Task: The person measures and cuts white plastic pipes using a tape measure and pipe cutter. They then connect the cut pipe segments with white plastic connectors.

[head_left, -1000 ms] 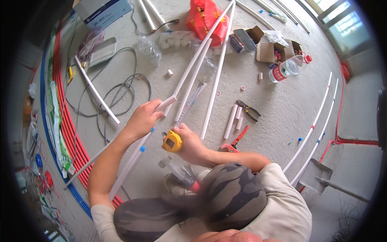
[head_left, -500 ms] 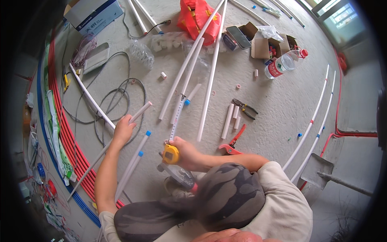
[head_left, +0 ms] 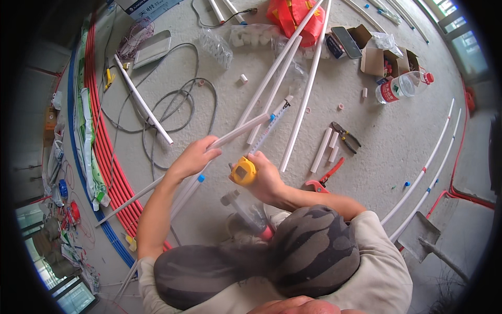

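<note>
My left hand (head_left: pixel 197 156) is closed round a white plastic pipe (head_left: pixel 240 132) that slants up to the right. In my right hand (head_left: pixel 265 180) is a yellow tape measure (head_left: pixel 244 171), its white blade (head_left: pixel 266 131) drawn out away from me. The pipe's far end comes close to the blade, beside a small blue cap (head_left: pixel 272 118); whether they touch I cannot tell. Below my left hand lie pipes with a blue-capped end (head_left: pixel 201 179). Right of my right hand are a red-handled pipe cutter (head_left: pixel 327 178), short pipe pieces (head_left: pixel 321 150) and pliers (head_left: pixel 346 138).
Long white pipes (head_left: pixel 306 99) lie ahead, near a red bag (head_left: pixel 298 21). A large plastic bottle (head_left: pixel 395 90), open boxes (head_left: pixel 374 61) and a phone (head_left: pixel 346 42) are at the far right. A grey cable (head_left: pixel 196 112) loops leftward, past which run red pipes (head_left: pixel 104 157). A shovel (head_left: pixel 421 235) rests right.
My left hand has swung the pipe rightward, bringing it alongside the tape blade. My right hand still holds the tape measure. The whole view has shifted, with floor items appearing further right.
</note>
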Tool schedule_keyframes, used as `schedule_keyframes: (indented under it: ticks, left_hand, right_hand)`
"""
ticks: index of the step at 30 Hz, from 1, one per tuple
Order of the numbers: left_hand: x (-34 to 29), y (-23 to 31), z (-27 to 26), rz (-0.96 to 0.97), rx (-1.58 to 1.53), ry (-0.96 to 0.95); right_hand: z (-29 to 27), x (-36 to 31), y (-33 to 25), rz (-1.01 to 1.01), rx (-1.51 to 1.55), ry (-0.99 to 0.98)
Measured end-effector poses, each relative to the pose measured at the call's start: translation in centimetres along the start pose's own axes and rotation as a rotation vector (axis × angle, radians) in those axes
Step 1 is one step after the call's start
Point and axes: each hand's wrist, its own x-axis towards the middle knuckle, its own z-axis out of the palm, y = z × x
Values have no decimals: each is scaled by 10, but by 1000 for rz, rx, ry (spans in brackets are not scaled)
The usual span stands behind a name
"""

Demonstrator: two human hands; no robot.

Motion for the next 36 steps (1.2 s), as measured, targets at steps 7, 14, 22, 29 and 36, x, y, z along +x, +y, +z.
schedule_keyframes:
  ticks: [7,14,22,29,36]
  left_hand:
    - [26,29,-1,74,26,-5]
    - [35,58,-2,36,5,-20]
    - [70,51,-9,174,-26,-88]
    - [46,29,-8,176,66,13]
    - [-2,10,37,182,140,214]
  right_hand:
    - [18,-8,8,-6,39,-4]
    - [12,-4,4,-179,87,-85]
    - [38,11,-17,-342,-52,-146]
    - [20,0,-56,-475,-67,-141]
    - [4,11,-67,-470,-338,-285]
